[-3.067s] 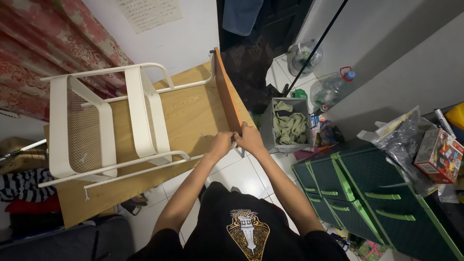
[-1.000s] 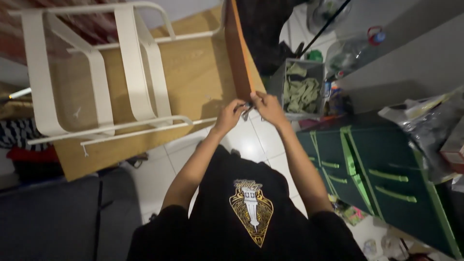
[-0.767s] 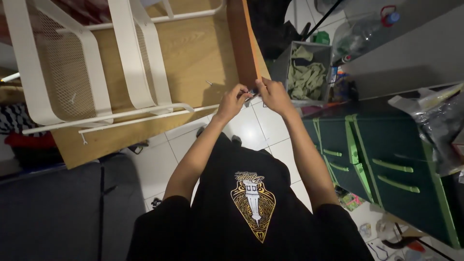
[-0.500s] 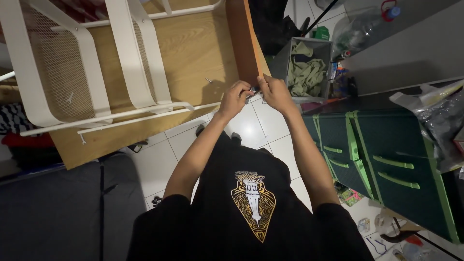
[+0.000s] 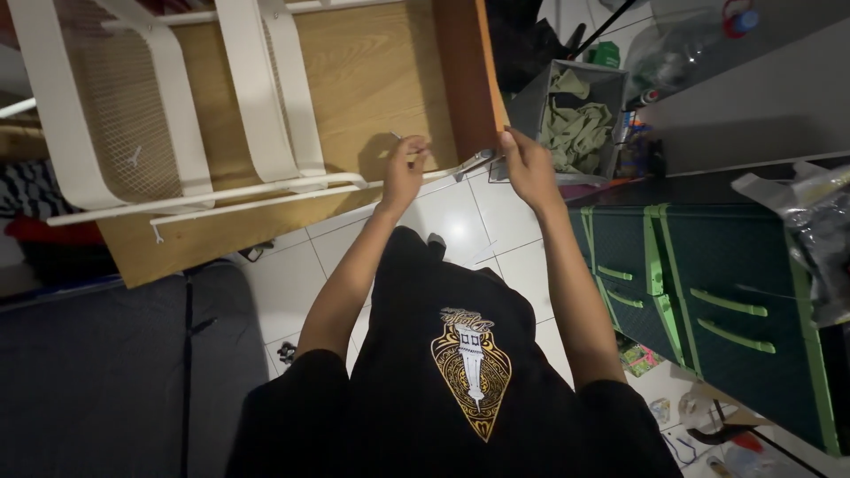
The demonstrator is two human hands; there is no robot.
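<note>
A wooden board (image 5: 372,80) lies tipped on its side before me, with a white metal frame (image 5: 266,97) fixed to it. My left hand (image 5: 403,173) is pinched shut on a small thin metal part held against the board's lower edge. A hand's width to the right, my right hand (image 5: 529,168) grips the end of a grey metal rail (image 5: 474,162) at the board's orange-brown corner (image 5: 487,106). What kind of part the left fingers hold is too small to tell.
A grey bin of green cloth (image 5: 575,124) stands just past my right hand. Green drawer units (image 5: 708,292) line the right side, with a plastic bag (image 5: 815,230) on top. A dark grey cushion (image 5: 88,381) fills the lower left, on a white tiled floor (image 5: 443,230).
My hands were together at the board's corner; now they are apart, the left one moved left along the lower edge. The view has come closer to the board.
</note>
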